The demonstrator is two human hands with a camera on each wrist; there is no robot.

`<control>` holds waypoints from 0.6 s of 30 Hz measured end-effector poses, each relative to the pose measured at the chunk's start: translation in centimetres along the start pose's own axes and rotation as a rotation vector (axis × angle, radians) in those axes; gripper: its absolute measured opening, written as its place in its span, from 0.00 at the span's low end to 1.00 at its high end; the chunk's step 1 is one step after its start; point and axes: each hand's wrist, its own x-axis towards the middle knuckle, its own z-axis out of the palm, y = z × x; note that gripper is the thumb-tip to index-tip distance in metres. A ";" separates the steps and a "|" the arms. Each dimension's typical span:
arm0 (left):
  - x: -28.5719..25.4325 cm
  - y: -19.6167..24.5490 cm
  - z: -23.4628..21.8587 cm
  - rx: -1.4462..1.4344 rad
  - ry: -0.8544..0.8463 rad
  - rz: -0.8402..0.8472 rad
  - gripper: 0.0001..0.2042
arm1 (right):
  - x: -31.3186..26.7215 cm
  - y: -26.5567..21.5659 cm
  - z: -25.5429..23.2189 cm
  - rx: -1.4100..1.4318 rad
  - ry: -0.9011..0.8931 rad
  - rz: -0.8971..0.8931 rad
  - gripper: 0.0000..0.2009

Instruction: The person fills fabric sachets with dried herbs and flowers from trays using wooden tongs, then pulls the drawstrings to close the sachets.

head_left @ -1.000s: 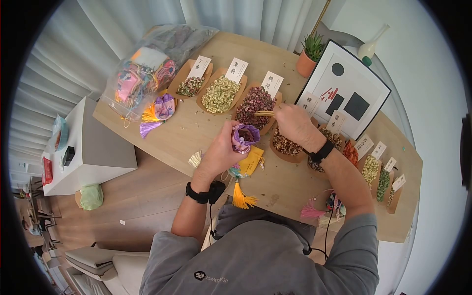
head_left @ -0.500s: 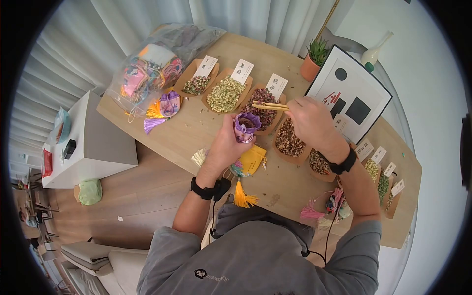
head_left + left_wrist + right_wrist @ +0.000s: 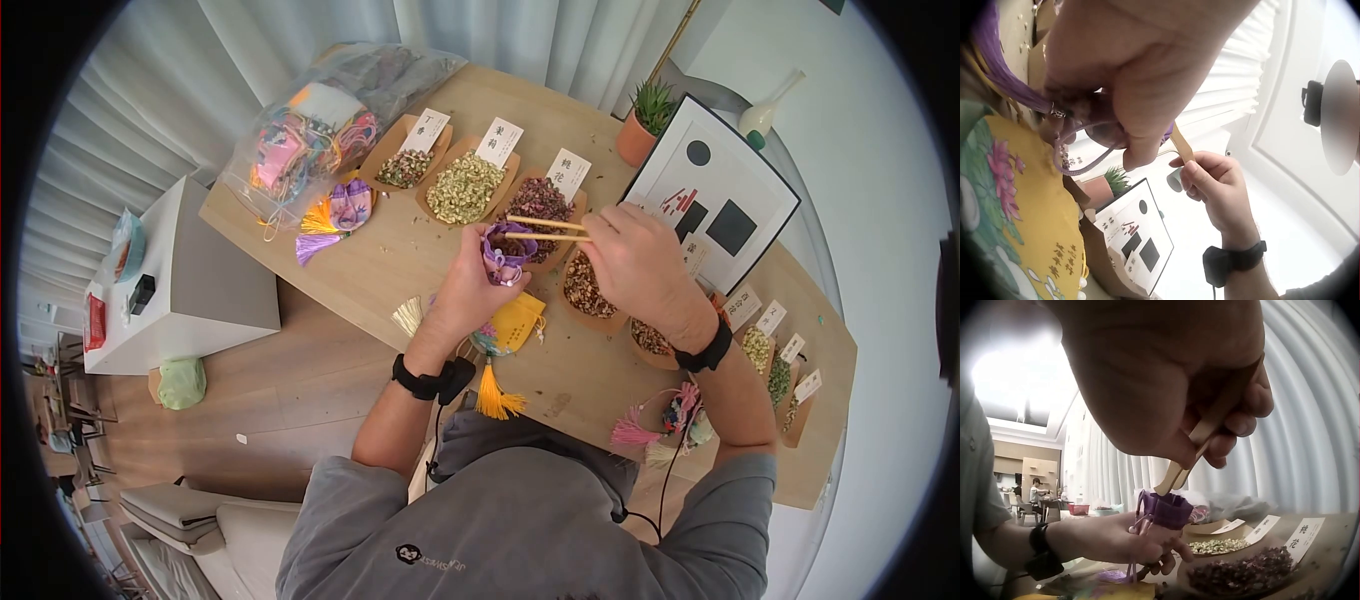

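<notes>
Two hands at work above the tabletop (image 3: 585, 365). Left hand (image 3: 468, 290): grip closed, fingers and thumb curled round the purple-rimmed pouch (image 3: 503, 272), which is held up off the surface. Frilled mouth of the pouch open and facing up; dark contents visible inside in head view. Right hand (image 3: 640, 262): grip closed on the wooden tongs (image 3: 1213, 422), pinched between thumb and curled fingers. The two tong tips stand apart at the pouch mouth; right wrist view puts them just over the rim. Cannot tell whether anything sits between the tips.

Surroundings: dark pink dried petals (image 3: 540, 203) in a brown tray just beyond the pouch, white label card (image 3: 569, 174) standing at its far end. Next along, pale green dried buds (image 3: 464, 192), likewise trayed and labelled. Brown dried pieces (image 3: 585, 288) lie beside the right hand. Yellow pouch (image 3: 517, 322) flat on the tabletop near the left wrist, yellow tassel (image 3: 495, 392) hanging past the edge. Clear plastic bag (image 3: 310, 135) of colourful items at the far left; framed picture (image 3: 705, 195) leaning beyond the right hand, potted plant (image 3: 650, 108) beside it
</notes>
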 end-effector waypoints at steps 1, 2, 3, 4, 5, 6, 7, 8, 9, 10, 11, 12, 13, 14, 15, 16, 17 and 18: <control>-0.1 0.0 -0.1 0.020 -0.002 0.010 0.35 | -0.1 0.4 0.2 -0.036 0.004 0.033 0.07; -0.1 0.0 -0.2 0.039 -0.003 0.020 0.34 | -0.2 1.0 0.5 -0.072 0.008 0.066 0.06; -0.3 0.0 -0.4 0.037 -0.003 0.020 0.34 | -0.6 1.7 1.1 -0.074 0.007 0.065 0.06; -0.5 0.5 -0.7 0.148 -0.044 0.026 0.34 | -1.1 2.7 2.1 -0.129 -0.080 0.045 0.06; -0.6 0.8 -0.9 0.259 -0.086 0.030 0.34 | -1.4 3.2 3.1 -0.183 -0.166 0.025 0.06; -0.6 1.0 -0.9 0.259 -0.085 0.030 0.34 | -1.8 3.4 4.0 -0.183 -0.166 0.024 0.06; -0.6 1.1 -0.9 0.278 -0.128 -0.050 0.34 | -2.1 3.5 4.9 -0.201 -0.214 -0.021 0.06; -0.6 1.1 -0.9 0.297 -0.171 -0.131 0.34 | -2.4 3.6 5.6 -0.218 -0.263 -0.067 0.06; -0.6 1.0 -0.9 0.297 -0.172 -0.132 0.34 | -2.6 3.7 6.4 -0.218 -0.264 -0.066 0.06; -0.6 0.8 -0.8 0.304 -0.167 -0.105 0.34 | -2.7 3.8 7.0 -0.231 -0.252 -0.060 0.06; -0.6 0.7 -0.8 0.311 -0.162 -0.079 0.34 | -2.7 3.9 7.5 -0.245 -0.240 -0.055 0.07; -0.6 0.6 -0.8 0.311 -0.164 -0.081 0.34 | -2.7 4.3 7.9 -0.243 -0.241 -0.053 0.07; -0.6 0.6 -0.9 0.303 -0.167 -0.076 0.34 | -2.4 4.7 8.1 -0.266 -0.216 -0.049 0.06; -0.6 0.6 -1.0 0.296 -0.169 -0.072 0.34 | -2.2 5.1 8.2 -0.290 -0.190 -0.045 0.05; -0.6 0.6 -1.0 0.297 -0.168 -0.072 0.34 | -2.0 5.3 8.3 -0.289 -0.189 -0.046 0.05; -0.6 0.5 -1.0 0.295 -0.165 -0.071 0.34 | -2.0 5.5 8.3 -0.296 -0.195 -0.021 0.05; -0.6 0.5 -1.0 0.294 -0.162 -0.070 0.35 | -1.9 5.7 8.3 -0.303 -0.202 0.006 0.05; -0.6 0.5 -0.9 0.293 -0.163 -0.070 0.35 | -1.9 5.9 8.4 -0.303 -0.202 0.006 0.05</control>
